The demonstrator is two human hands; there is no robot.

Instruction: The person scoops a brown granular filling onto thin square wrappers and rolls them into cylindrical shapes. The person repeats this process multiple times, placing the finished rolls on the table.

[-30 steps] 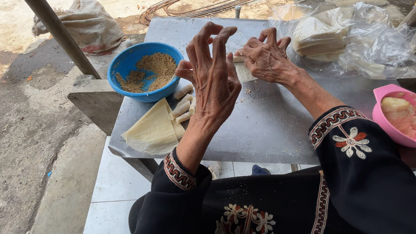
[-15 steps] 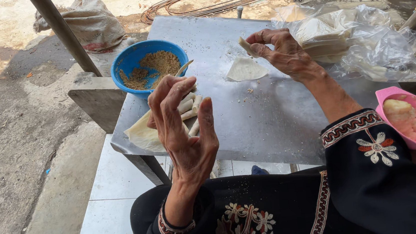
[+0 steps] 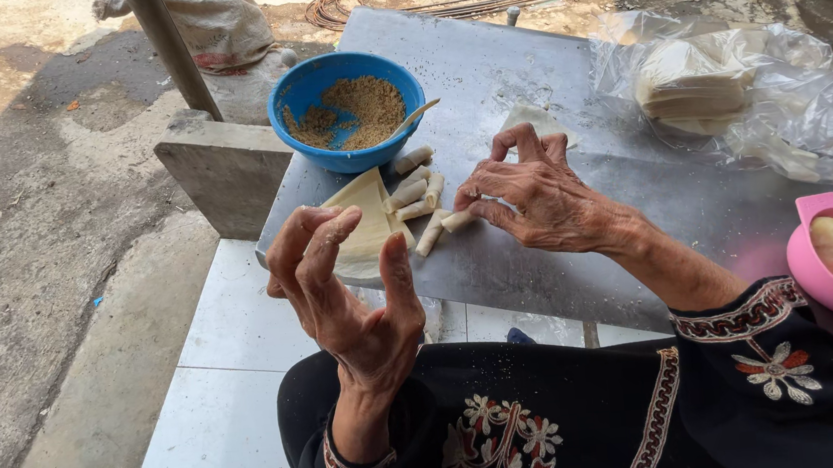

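My right hand (image 3: 534, 194) hovers low over the metal tabletop (image 3: 530, 264), fingertips pinched on a small rolled pastry (image 3: 458, 220) beside several other rolls (image 3: 413, 189). My left hand (image 3: 346, 290) is raised above my lap at the table's near edge, palm toward me, fingers spread and curled, holding nothing. A stack of triangular pastry wrappers (image 3: 365, 218) lies just beyond my left hand. One flat wrapper (image 3: 532, 118) lies behind my right hand.
A blue bowl (image 3: 308, 88) of brown crumbly filling with a spoon stands at the table's far left. A clear plastic bag of wrappers (image 3: 726, 96) lies far right. A pink bowl (image 3: 811, 265) of pale dough sits at right. A concrete block (image 3: 220, 171) and pole (image 3: 169, 45) stand left.
My right hand came back from the flat wrapper toward the rolls, carrying a rolled piece. My left hand dropped from in front of the table to above my lap.
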